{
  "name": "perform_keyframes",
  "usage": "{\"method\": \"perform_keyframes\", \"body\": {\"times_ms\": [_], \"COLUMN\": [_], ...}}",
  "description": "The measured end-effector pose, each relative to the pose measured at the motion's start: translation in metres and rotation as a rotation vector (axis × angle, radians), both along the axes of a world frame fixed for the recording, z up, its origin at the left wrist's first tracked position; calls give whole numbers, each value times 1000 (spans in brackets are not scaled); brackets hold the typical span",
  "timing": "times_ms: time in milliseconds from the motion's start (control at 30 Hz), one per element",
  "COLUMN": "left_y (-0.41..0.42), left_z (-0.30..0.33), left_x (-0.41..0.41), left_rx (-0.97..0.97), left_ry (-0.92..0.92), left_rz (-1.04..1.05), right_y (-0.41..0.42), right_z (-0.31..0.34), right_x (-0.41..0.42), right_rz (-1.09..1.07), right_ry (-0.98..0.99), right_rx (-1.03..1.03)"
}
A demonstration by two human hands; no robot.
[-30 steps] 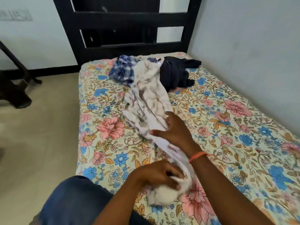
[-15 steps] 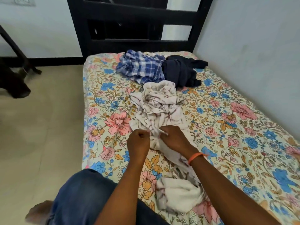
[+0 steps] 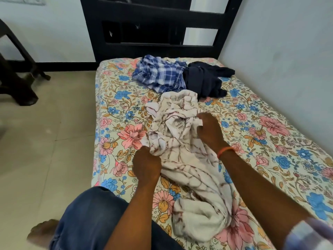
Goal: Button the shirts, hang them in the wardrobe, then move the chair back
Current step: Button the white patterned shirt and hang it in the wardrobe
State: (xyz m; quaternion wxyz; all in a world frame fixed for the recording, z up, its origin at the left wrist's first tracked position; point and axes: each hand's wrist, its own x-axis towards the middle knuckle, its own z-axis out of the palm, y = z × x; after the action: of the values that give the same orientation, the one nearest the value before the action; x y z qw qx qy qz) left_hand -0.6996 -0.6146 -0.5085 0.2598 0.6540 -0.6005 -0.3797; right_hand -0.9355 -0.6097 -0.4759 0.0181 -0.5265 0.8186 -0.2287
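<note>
A white shirt with a brown branch print [image 3: 182,141] lies crumpled along the floral bedsheet [image 3: 270,134], its collar label showing. My left hand [image 3: 146,164] grips the shirt's left edge. My right hand [image 3: 209,130], with an orange band at the wrist, pinches the cloth near the collar. Farther up the bed lie a blue checked shirt [image 3: 160,74] and a dark navy shirt [image 3: 205,78], side by side and touching.
A dark headboard [image 3: 155,27] stands at the far end of the bed, and a pale wall runs along the right. A dark chair [image 3: 16,76] stands on the tiled floor at the left. My knee in blue jeans [image 3: 90,213] is at the bed's near edge.
The white shirt has been pulled toward me off the other two shirts and bunched up. My left hand moved up from the shirt's lower end to its left edge; both hands have spread apart.
</note>
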Motion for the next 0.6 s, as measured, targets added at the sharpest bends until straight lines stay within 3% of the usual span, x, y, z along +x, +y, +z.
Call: {"method": "perform_keyframes", "body": {"times_ms": [100,233,367,467,533,600], "left_y": [-6,-3,2,1,-2,-4], "left_z": [-2,6,7,8,3,0], "left_x": [7,-3,-16,-20,-22,-24], "left_rx": [-113,-220,-355,-365,-352,-334], "left_ry": [-191,-93,-81,-140,-233,-347], "left_rz": [74,-8,-216,-354,-463,-500], "right_y": [-46,-80,-100,-122,-140,-161], "right_z": [5,11,42,98,140,172], "right_x": [-4,-2,-4,0,4,8], "right_rz": [144,226,303,324,305,246], "right_ry": [248,424,347,389,298,191], "right_rx": [208,390,346,545,712,622]}}
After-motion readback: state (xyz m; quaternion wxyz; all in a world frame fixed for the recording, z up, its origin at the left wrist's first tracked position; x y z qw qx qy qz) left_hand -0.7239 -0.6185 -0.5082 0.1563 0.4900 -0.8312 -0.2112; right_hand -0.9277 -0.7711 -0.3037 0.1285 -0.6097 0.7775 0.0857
